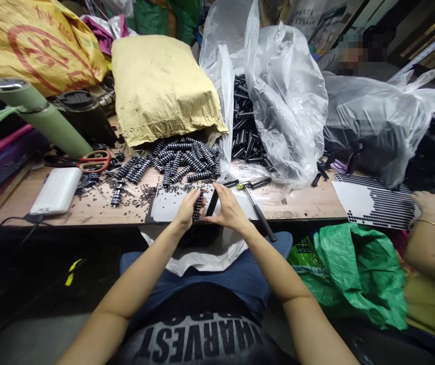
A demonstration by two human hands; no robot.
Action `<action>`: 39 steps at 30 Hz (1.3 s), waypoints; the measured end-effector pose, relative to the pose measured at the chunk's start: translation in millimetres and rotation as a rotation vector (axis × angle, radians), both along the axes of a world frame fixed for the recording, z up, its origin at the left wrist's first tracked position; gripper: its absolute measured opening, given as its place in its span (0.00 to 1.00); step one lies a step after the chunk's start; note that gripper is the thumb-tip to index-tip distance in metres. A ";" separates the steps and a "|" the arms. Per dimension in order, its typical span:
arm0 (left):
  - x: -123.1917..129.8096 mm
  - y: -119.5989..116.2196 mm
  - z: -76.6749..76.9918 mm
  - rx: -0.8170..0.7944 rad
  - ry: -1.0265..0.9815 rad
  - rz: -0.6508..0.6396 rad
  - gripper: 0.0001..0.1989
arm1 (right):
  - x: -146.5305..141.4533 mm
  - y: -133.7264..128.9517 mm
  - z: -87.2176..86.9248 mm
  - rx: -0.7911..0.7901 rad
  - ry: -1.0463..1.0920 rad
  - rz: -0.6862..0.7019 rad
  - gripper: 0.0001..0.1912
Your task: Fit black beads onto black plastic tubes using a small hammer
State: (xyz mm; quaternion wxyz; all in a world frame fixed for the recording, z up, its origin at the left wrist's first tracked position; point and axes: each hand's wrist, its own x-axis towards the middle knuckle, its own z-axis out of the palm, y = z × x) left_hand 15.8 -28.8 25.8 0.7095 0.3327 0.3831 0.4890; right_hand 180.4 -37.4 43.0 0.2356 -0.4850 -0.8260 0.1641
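The table [297, 204] runs across the full width in front of me and bears everything listed down to the loose bits. A yellow sack [168, 86] lies at its rear, left of centre; beside it, on the right, stands a clear plastic bag [286, 96] with many black tubes [243, 136] in its opening. At far right, a dotted sheet [385, 207] lies near the edge, a co-worker's hand [430, 207] at its right end. At left, a green flask [56, 119] leans in front of a dark cup [90, 119], with a white box [56, 190] nearer to me. A hammer-like tool [262, 217] lies right of centre, its dark handle projecting past the near edge.

My left grip [189, 209] is curled around a patterned tube [197, 207], held roughly upright at the near edge. My right grip [228, 207] pinches a plain tube [212, 203] between thumb and forefinger, just right of the first and apart from it. More tubes of the patterned kind form a heap [187, 159] before the sack. Smallest are the black bits [141, 198], scattered left of my hands.
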 end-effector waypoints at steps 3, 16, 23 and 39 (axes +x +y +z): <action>-3.6 1.1 2.6 0.000 -0.025 0.032 0.24 | 4.7 -4.6 -10.5 -0.064 -0.084 -0.101 0.58; -4.5 -4.0 8.7 -0.113 -0.027 0.110 0.27 | 0.3 -14.5 0.8 -0.072 0.046 0.029 0.65; 7.3 -14.8 20.0 -0.151 -0.007 0.093 0.23 | -15.9 -12.1 11.4 -0.006 0.172 0.237 0.64; 21.0 -16.9 0.0 0.267 0.533 0.011 0.24 | -15.5 -18.8 -22.7 0.024 0.170 -0.081 0.55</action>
